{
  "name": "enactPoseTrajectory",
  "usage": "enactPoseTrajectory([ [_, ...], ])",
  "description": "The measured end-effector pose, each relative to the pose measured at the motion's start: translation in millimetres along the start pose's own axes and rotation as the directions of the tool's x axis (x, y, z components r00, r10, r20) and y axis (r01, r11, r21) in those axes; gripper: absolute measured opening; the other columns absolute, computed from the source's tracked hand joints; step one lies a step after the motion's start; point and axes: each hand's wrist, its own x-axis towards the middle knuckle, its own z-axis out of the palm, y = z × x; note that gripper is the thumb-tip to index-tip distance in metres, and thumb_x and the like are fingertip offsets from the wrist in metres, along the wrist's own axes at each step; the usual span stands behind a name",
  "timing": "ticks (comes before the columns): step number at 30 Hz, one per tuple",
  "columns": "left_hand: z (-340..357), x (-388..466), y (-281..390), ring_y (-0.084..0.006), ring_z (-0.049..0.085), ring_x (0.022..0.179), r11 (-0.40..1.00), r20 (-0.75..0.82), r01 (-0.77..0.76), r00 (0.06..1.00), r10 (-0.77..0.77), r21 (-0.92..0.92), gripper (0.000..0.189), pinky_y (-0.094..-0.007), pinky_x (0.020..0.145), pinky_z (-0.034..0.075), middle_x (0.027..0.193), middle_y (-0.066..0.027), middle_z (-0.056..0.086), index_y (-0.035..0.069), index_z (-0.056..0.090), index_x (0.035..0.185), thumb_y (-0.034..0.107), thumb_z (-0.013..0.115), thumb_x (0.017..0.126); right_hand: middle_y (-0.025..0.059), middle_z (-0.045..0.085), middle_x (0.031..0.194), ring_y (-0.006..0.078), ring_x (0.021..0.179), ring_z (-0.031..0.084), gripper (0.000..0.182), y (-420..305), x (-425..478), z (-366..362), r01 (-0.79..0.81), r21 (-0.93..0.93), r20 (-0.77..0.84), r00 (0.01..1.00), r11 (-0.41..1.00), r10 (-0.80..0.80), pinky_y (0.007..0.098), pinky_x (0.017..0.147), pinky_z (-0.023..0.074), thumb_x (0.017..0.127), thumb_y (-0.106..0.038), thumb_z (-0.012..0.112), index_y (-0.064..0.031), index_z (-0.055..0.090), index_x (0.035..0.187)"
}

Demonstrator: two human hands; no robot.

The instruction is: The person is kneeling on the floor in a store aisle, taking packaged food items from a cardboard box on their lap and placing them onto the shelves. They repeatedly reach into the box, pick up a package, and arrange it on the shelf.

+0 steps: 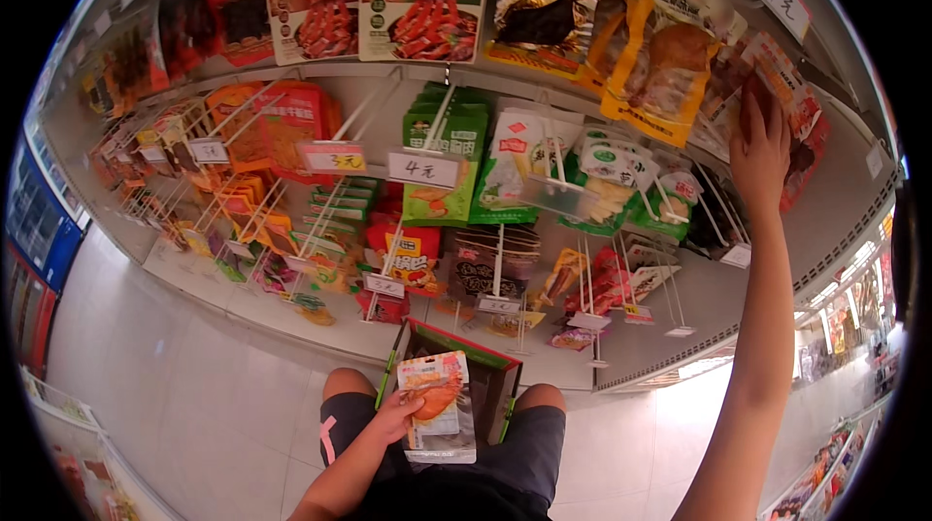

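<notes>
My left hand [397, 415] grips a vacuum-style snack pack [440, 441] with reddish-brown meat showing through its clear front. That pack is held over an open box [499, 375] with dark sides and a red and green rim, which stands between my knees. High on the right, my right hand [761, 149] reaches up to a hanging meat snack pack [790, 80]. Its fingers lie against the pack; whether they close around it is hidden. Just left of that hand hangs a yellow-edged pack of pale brown meat [670, 55].
Rows of hooks carry green snack bags [444, 186], a red rice-crust bag [404, 251] and large boxed packs [426, 4]. Price tags [422, 168] jut out at the hook ends. Perforated shelf uprights [823, 284] edge the right side, above the tiled floor [619, 455].
</notes>
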Motion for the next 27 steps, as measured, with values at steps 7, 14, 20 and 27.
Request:
enactPoseTrajectory([
  [7,3.8,8.3,-5.3,-0.0206,0.055,0.121,0.992,0.049,-0.093,0.995,0.089,0.088,0.049,-0.0385,0.105,0.044,0.132,-0.0087,0.055,0.002,0.044,0.135,0.006,0.063,0.091,0.0236,0.039,0.146,0.0414,0.133,0.039,0.052,44.7,-0.1,36.5,-0.191,0.221,0.289,0.949,0.956,0.123,0.0417,0.11,0.0335,0.089,-0.021,0.054,-0.0068,0.047,0.139],
  [14,-2.2,-5.8,-5.3,-0.0213,0.055,0.12,0.988,-0.036,-0.124,0.991,0.128,0.093,0.05,-0.0387,0.103,0.045,0.131,-0.0088,0.055,0.003,0.043,0.135,0.004,0.064,0.09,0.0209,0.058,0.125,0.0391,0.121,0.051,0.03,-53.7,-43.4,-74.6,-0.018,0.513,0.06,0.998,0.858,-0.015,0.0429,0.103,0.0391,0.085,-0.01,0.06,0.0013,0.061,0.112],
  [20,20.1,-18.3,-1.6,-0.0224,0.053,0.123,0.963,-0.099,-0.204,0.97,0.224,0.174,0.054,-0.0392,0.103,0.044,0.134,-0.0081,0.053,0.007,0.041,0.136,0.002,0.065,0.088,0.014,0.063,0.105,0.0321,0.1,0.059,0.026,-151.6,-182.7,-165.9,-0.006,0.867,0.15,0.957,0.498,-0.249,0.0436,0.088,0.0468,0.069,-0.003,0.066,-0.0048,0.064,0.095],
  [27,106.7,-41.5,26.8,-0.0187,0.055,0.119,0.849,0.118,-0.317,0.948,0.295,0.422,0.053,-0.0348,0.099,0.046,0.129,-0.0079,0.056,0.004,0.043,0.134,-0.001,0.066,0.087,0.0135,0.053,0.13,0.0184,0.118,0.052,0.053,-254.0,-388.7,-191.5,-0.871,0.117,0.926,0.269,-0.477,-0.265,0.0323,0.097,0.043,0.093,-0.012,0.061,-0.0014,0.038,0.139],
])
